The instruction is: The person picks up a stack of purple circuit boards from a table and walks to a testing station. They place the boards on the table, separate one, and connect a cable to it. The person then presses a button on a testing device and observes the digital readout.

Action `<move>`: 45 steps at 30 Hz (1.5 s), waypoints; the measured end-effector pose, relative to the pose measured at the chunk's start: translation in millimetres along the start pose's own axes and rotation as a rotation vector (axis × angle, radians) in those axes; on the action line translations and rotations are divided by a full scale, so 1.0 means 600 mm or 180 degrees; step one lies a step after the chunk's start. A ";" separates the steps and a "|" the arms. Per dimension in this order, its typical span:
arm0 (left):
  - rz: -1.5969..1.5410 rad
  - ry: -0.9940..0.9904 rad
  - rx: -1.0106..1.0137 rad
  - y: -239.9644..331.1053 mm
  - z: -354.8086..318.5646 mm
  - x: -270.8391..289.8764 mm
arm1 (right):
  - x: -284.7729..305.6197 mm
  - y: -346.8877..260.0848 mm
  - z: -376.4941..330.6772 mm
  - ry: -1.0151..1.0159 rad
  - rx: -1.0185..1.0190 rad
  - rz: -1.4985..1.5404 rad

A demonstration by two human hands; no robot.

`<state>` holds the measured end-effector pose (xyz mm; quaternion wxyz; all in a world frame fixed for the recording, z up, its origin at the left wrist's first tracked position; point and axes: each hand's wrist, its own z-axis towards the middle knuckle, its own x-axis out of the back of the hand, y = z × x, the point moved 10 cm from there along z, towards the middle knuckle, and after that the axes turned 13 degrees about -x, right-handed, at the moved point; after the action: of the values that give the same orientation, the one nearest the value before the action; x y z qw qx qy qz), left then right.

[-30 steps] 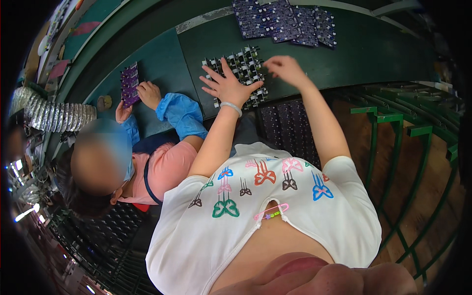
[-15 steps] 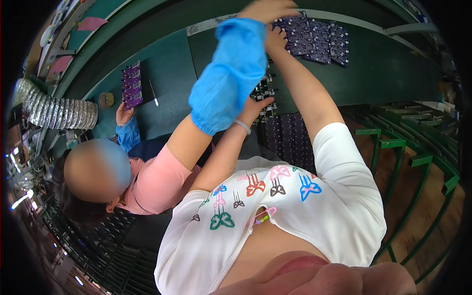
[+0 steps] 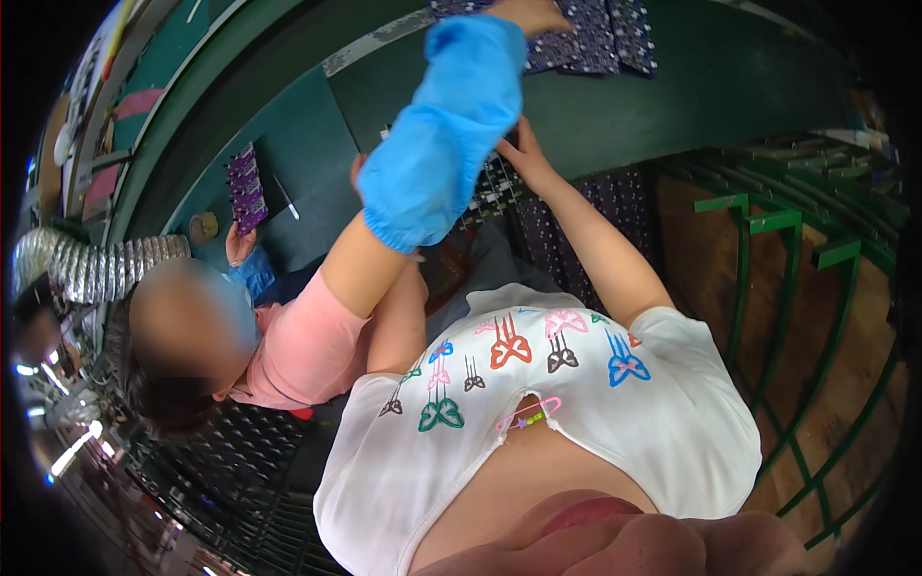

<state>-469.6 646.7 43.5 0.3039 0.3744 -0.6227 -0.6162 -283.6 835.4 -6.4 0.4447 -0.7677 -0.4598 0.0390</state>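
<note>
My right hand (image 3: 526, 158) is at the right end of a dark circuit board panel (image 3: 495, 187), thumb and fingers gripping its edge. Most of that panel is hidden behind a co-worker's blue sleeve (image 3: 447, 125). My left hand (image 3: 358, 175) shows only as a sliver of fingers left of the sleeve; what they do is hidden. The co-worker's hand (image 3: 531, 15), slightly blurred, reaches across to several purple circuit boards (image 3: 595, 38) at the far edge of the bench.
On the left, the co-worker's other hand (image 3: 240, 245) holds a purple board (image 3: 246, 187). Close by are tweezers (image 3: 287, 197), a tape roll (image 3: 203, 227) and a silver duct (image 3: 106, 264). Dark patterned panels (image 3: 586, 226) lie below the bench edge; a green metal rack (image 3: 759, 226) stands right.
My right hand has left the purple boards and come down to the panel's edge. My left hand has moved left behind the co-worker's sleeve. The view has shifted slightly.
</note>
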 end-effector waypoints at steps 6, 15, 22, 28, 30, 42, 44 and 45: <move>-0.1528 0.0164 0.0751 -0.107 -0.033 0.000 | -0.017 -0.052 -0.047 -0.0240 -0.0538 0.0048; -0.2377 0.0111 0.2174 -0.168 -0.087 -0.046 | -0.039 -0.044 -0.067 -0.1021 -0.0962 0.1091; -0.2463 0.0242 0.2002 -0.163 -0.080 -0.042 | -0.035 -0.059 -0.079 -0.1110 -0.1050 0.1323; -0.2374 0.0234 0.1767 -0.124 -0.084 -0.036 | -0.012 -0.105 -0.130 -0.1135 -0.0867 0.1628; -0.2334 0.0133 0.1827 -0.088 -0.097 -0.035 | -0.011 -0.102 -0.151 -0.1149 -0.0756 0.1883; -0.2692 -0.1447 0.1985 0.156 -0.219 -0.203 | 0.172 -0.123 -0.455 -0.0307 0.0144 0.2509; -0.2528 -0.1824 0.2119 0.161 -0.219 -0.182 | 0.127 -0.100 -0.462 -0.0172 0.0196 0.2741; -0.2490 -0.1914 0.2202 0.173 -0.239 -0.192 | 0.139 -0.091 -0.492 -0.0010 0.0205 0.2795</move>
<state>-297.0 662.2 164.2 -0.2743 0.4622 -0.6617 -0.5227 -134.0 716.3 239.6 0.4090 -0.8759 -0.0891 0.2399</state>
